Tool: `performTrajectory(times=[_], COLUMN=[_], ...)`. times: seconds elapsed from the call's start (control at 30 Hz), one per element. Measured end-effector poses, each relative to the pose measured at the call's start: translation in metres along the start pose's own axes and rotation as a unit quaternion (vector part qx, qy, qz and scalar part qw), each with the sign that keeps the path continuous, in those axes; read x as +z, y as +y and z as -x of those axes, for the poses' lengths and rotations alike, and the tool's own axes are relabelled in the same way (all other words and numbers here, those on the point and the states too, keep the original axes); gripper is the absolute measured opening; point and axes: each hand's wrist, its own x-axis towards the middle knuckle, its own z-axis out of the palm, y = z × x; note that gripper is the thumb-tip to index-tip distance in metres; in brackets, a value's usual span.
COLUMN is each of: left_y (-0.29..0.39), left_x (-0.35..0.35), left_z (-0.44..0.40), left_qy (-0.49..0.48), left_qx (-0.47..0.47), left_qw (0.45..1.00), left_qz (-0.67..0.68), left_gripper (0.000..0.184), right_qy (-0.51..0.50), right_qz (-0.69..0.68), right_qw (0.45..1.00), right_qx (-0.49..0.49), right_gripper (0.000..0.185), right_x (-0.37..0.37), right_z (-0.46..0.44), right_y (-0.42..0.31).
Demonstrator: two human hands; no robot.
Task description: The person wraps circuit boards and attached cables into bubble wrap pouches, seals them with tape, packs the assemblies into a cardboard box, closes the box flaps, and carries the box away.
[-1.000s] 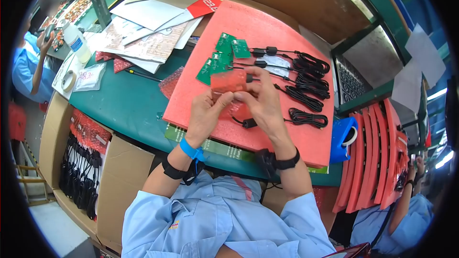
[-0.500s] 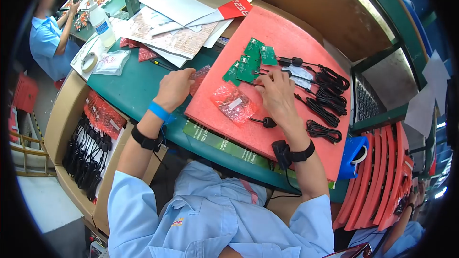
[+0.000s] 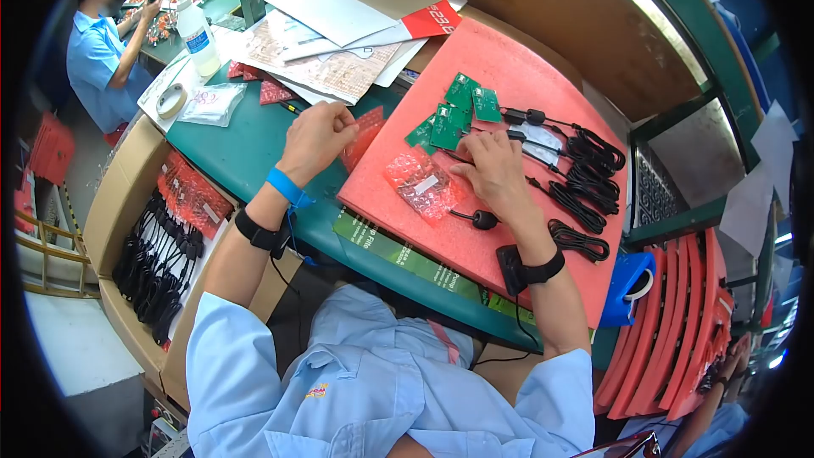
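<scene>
My left hand is at the foam sheet's left edge, its fingertips pinched at a red bubble-wrap bag. My right hand is over the middle of the pink foam sheet, its bent fingers closed on a thin black cable beside the green circuit boards. Its fingertips are partly hidden. Between the hands lies a filled red bubble-wrap bag with a white label and a black cable coming out. Coiled black cables lie on the foam to the right of my right hand.
Papers and cardboard lie at the back. A bottle, tape roll and clear bag are at the left. A box holds wrapped cable units. Pink foam sheets stand at the right. One co-worker is back left, another's arm lower right.
The wrapped item has left both hands and lies on the foam. My hands have moved apart, left to the red bag, right to the boards. The view has shifted.
</scene>
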Motion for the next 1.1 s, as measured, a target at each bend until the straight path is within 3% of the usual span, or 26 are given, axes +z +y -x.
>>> performTrajectory(times=[0.1,0.13,0.2,0.27,0.33,0.37,0.47,0.53,0.6,0.63,0.67,0.73,0.77,0.87,1.1], left_y=[-0.021,-0.028,-0.042,-0.034,-0.006,0.008,0.034,0.045,0.059,0.067,0.076,0.086,0.084,0.069,0.048], left_x=[-0.003,-0.007,-0.016,-0.026,-0.048,-0.058,-0.076,-0.07,-0.059,-0.052,-0.045,-0.033,-0.028,-0.009,0.016], left_z=[-0.001,-0.004,-0.011,-0.008,-0.001,0.002,0.005,0.004,-0.001,-0.001,0.0,0.007,0.012,0.029,0.035], left_qy=[0.139,0.141,0.167,0.18,0.174,0.168,0.136,0.12,0.063,0.06,0.007,-0.097,-0.098,-0.273,-0.209], left_qx=[0.043,0.045,-0.01,-0.038,-0.011,0.002,0.043,0.062,0.135,0.136,0.113,0.065,0.067,-0.066,-0.071], left_qw=[0.982,0.982,0.959,0.942,0.888,0.852,0.87,0.878,0.927,0.927,0.893,0.79,0.789,0.58,0.642], left_qz=[0.119,0.117,0.227,0.279,0.425,0.496,0.471,0.459,0.343,0.344,0.436,0.602,0.603,0.765,0.734], left_gripper=[0.022,0.022,0.022,0.022,0.022,0.022,0.02,0.02,0.028,0.028,0.032,0.038,0.038,0.041,0.039], right_qy=[0.023,0.021,0.013,0.039,0.095,0.096,0.208,0.198,0.191,0.152,0.112,0.111,0.108,0.101,0.09], right_qz=[0.059,-0.073,-0.333,-0.378,-0.459,-0.458,-0.45,-0.449,-0.449,-0.369,-0.285,-0.252,-0.221,-0.178,-0.153], right_qw=[0.996,0.997,0.93,0.908,0.855,0.856,0.861,0.867,0.872,0.917,0.952,0.961,0.969,0.978,0.983], right_qx=[-0.059,0.013,0.157,0.179,0.221,0.22,0.115,0.082,0.051,0.023,-0.003,0.006,0.012,0.03,0.053], right_gripper=[0.013,0.011,0.007,0.006,0.005,0.005,0.012,0.014,0.015,0.016,0.017,0.017,0.016,0.016,0.015], right_x=[-0.001,-0.01,-0.024,-0.028,-0.032,-0.035,-0.047,-0.053,-0.056,-0.057,-0.058,-0.046,-0.038,-0.026,-0.012], right_z=[-0.003,-0.006,-0.007,-0.005,-0.003,-0.001,0.007,0.01,0.006,0.003,0.002,0.004,0.004,0.003,0.003], right_y=[0.002,0.006,0.011,0.01,0.008,0.005,-0.014,-0.033,-0.049,-0.055,-0.058,-0.054,-0.049,-0.044,-0.042])
